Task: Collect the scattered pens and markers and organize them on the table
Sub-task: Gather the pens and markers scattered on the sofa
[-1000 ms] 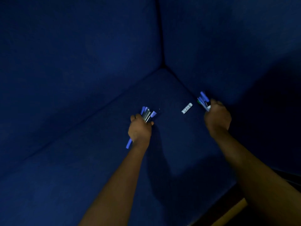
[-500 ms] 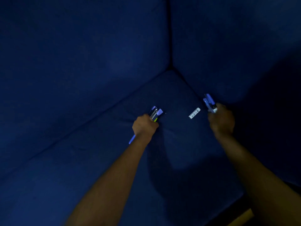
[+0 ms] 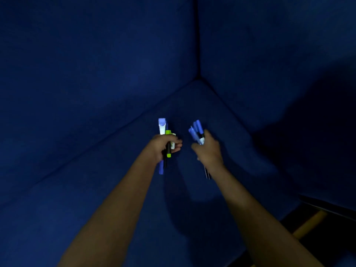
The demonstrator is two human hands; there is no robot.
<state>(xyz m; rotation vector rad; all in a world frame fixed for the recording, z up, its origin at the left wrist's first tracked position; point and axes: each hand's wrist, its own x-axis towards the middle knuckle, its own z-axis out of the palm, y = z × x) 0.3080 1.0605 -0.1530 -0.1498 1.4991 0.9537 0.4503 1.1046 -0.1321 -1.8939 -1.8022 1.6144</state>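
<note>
My left hand (image 3: 163, 146) is closed around a bundle of pens and markers (image 3: 165, 132): a white marker with a blue cap sticks up, a green-and-black highlighter lies across my palm, and a blue pen end pokes out below the wrist. My right hand (image 3: 209, 151) grips a second bundle of blue-capped markers (image 3: 196, 130), with thin dark pen ends showing under the wrist. Both hands hover close together above the dark blue sofa seat (image 3: 96, 189). No loose pen shows on the cushion.
The sofa's back cushions (image 3: 96, 54) rise on the left and right and meet in a corner seam at top centre. The seat's front edge drops off at bottom right, where a yellowish strip (image 3: 308, 224) shows on the dark floor. The light is dim.
Both hands have lifted and drawn together above the seat. The small white marker that lay between them is gone from the cushion. My left hand has turned palm up.
</note>
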